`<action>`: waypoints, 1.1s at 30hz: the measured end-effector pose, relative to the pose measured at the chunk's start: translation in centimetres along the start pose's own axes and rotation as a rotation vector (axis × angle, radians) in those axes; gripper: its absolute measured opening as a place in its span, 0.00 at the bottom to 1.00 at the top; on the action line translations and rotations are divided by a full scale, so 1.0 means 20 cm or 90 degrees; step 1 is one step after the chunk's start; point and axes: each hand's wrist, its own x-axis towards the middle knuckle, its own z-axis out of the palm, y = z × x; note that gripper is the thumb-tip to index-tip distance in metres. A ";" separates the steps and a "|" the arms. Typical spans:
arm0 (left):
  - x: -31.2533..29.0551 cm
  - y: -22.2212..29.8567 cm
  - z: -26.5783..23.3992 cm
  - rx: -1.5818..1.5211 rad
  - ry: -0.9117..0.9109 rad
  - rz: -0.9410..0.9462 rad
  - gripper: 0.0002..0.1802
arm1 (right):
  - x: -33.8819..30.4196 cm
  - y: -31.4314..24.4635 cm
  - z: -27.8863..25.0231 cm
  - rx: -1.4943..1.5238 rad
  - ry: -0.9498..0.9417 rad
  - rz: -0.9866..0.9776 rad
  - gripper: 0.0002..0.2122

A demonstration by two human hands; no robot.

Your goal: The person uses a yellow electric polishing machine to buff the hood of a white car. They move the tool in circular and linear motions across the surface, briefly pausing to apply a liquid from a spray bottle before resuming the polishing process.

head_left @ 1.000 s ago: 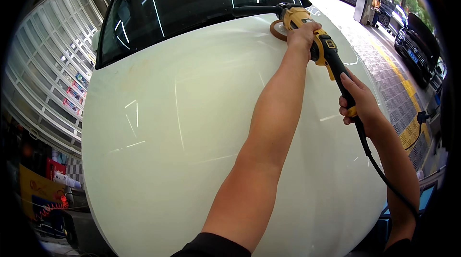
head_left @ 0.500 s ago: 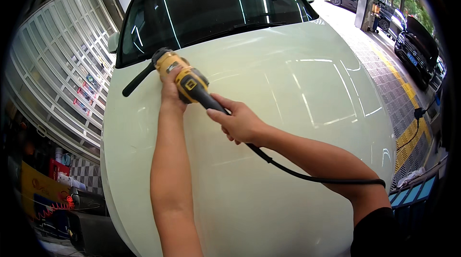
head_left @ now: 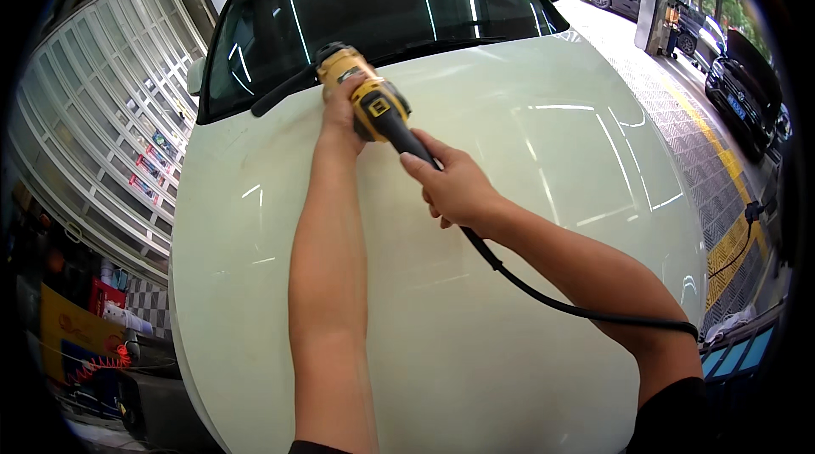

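Observation:
A yellow-and-black power polisher [head_left: 379, 104] is over the far part of a pale, glossy car hood [head_left: 484, 318], close to the windshield. My left hand [head_left: 341, 111] is wrapped round its front body, just behind the head. My right hand [head_left: 456, 184] grips the black rear handle, thumb on top. A black side handle [head_left: 282, 92] sticks out to the left of the head, with neither hand on it. The pad under the head is hidden. From the rear handle a black cord [head_left: 543, 303] runs along my right forearm and over my upper arm.
Beyond the hood rises the dark windshield [head_left: 365, 8] with its wiper [head_left: 441, 49]. White-framed lattice panels [head_left: 102, 123] stand on the left. Lower left are a red coiled hose [head_left: 102, 362] and assorted gear. A black car [head_left: 740, 93] with its hood raised is at the right.
Both hands have carried the polisher to the right and farther up the hood, nearer the windshield. The cord shifted along with it. My grip looks the same.

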 end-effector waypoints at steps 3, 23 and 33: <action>0.15 -0.29 0.56 0.016 -0.067 -0.060 0.32 | -0.07 0.11 -0.39 0.034 0.120 0.035 0.33; 0.04 -0.49 0.86 -0.068 -0.034 -0.054 0.44 | -0.29 0.16 -0.58 0.046 0.152 0.058 0.32; -0.29 0.17 -0.37 0.007 0.042 0.094 0.30 | 0.02 -0.02 0.34 -0.017 -0.114 -0.037 0.36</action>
